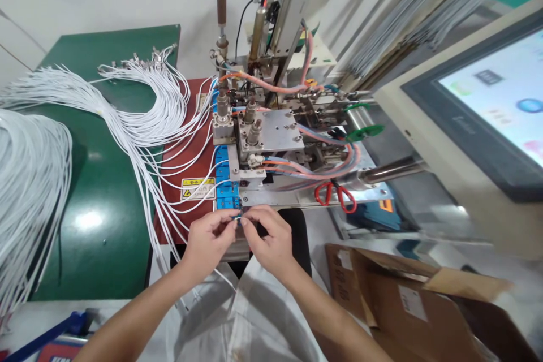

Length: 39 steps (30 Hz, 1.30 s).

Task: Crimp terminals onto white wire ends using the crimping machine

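In the head view, the left grip (211,236) and the right grip (270,236) look pinched together on a tiny piece (238,218), too small to name. Just past the grip is the near end of a row of blue blocks (226,188) on the machine (275,130). White wires (127,127) run there from the left. The step seems to be getting the piece ready by hand; the next move calls for careful fingers.

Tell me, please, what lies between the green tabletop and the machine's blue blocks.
In the head view, a dark red panel bearing a yellow-bordered warning label lies there, crossed by white cables.
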Motion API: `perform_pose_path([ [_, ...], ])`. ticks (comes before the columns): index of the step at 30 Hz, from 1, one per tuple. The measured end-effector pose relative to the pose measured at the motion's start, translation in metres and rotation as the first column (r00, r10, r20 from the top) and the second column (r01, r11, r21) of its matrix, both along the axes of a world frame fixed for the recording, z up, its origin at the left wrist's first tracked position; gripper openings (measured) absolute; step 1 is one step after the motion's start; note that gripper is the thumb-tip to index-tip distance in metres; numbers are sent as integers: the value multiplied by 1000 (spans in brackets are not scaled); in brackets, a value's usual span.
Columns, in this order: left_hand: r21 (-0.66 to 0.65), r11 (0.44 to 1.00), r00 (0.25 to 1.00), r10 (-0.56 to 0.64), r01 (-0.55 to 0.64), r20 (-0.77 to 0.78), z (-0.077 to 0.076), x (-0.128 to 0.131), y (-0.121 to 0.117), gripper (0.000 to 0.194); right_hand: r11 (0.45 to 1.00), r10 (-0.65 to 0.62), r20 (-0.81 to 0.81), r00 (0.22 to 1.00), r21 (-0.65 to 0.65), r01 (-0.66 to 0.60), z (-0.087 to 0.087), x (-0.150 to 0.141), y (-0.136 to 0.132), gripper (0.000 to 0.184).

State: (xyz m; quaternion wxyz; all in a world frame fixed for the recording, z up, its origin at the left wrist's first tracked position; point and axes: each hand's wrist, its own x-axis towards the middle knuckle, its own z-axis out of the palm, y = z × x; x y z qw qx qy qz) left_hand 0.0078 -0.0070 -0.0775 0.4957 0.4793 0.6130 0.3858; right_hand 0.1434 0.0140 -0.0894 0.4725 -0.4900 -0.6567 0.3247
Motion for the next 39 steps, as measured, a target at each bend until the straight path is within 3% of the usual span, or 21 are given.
perform_pose_path([
  [2, 13, 999, 999, -29, 29, -27, 0, -3, 2, 24, 1000, -8, 2, 1000, 9, 8, -3, 1, 3, 11],
  [5, 58, 992, 976, -100, 113, -191, 1, -13, 9, 27, 995, -40, -20, 999, -87, 38, -10, 1, 11, 12],
  [8, 117, 958, 889, -192, 262, -415, 2, -26, 18, 25, 974, -66, -32, 997, -221, 57, -20, 1, 19, 14],
  [11, 152, 923, 809, -219, 353, -545, 1, -34, 26, 25, 961, -51, 1, 999, -272, 49, -29, 1, 24, 13],
  [16, 159, 922, 764, -186, 353, -618, -2, -35, 31, 21, 944, -14, 34, 999, -328, 24, -33, 1, 26, 13],
  [22, 144, 924, 704, -163, 355, -692, -1, -31, 33, 17, 843, 55, -142, 988, -524, -123, -32, 5, 33, 15],
  [25, 147, 917, 699, -172, 371, -694, -1, -32, 34, 17, 872, 129, -90, 988, -464, -156, -32, 9, 36, 14],
  [29, 144, 913, 713, -192, 382, -674, -1, -33, 34, 16, 949, 198, 131, 971, -275, -156, -31, 9, 40, 22],
  [32, 144, 910, 705, -194, 390, -683, -1, -32, 34, 17, 977, 126, 252, 960, -197, -76, -35, 1, 39, 28],
  [36, 155, 904, 672, -174, 399, -720, -1, -30, 32, 18, 974, 9, 204, 979, -222, 37, -44, -10, 34, 33],
  [39, 151, 901, 629, -155, 406, -762, -1, -28, 29, 19, 967, -7, 191, 982, -248, 55, -47, -13, 32, 33],
])
